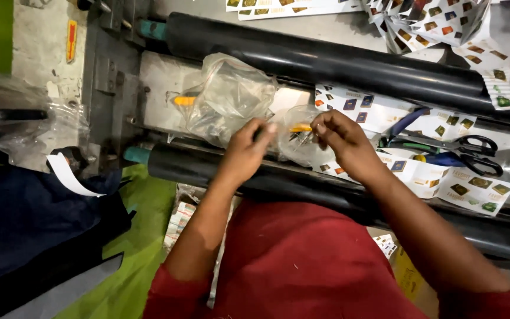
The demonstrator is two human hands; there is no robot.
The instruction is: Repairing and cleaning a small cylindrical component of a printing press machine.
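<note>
Head view, small clear bag [297, 140] between both hands

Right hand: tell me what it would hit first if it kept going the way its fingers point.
The right hand points left toward the small clear bag it pinches; past that, probably the left hand, though depth is unclear.

This looks like a print workshop. Long black rollers [326, 59] run across a grey metal machine frame [110, 77], with bolts and brackets at its end. Printed sheets [444, 177] of small coloured labels lie over the machine bed, beside black-handled scissors [461, 147] and crumpled clear plastic bags [225, 97].
</note>
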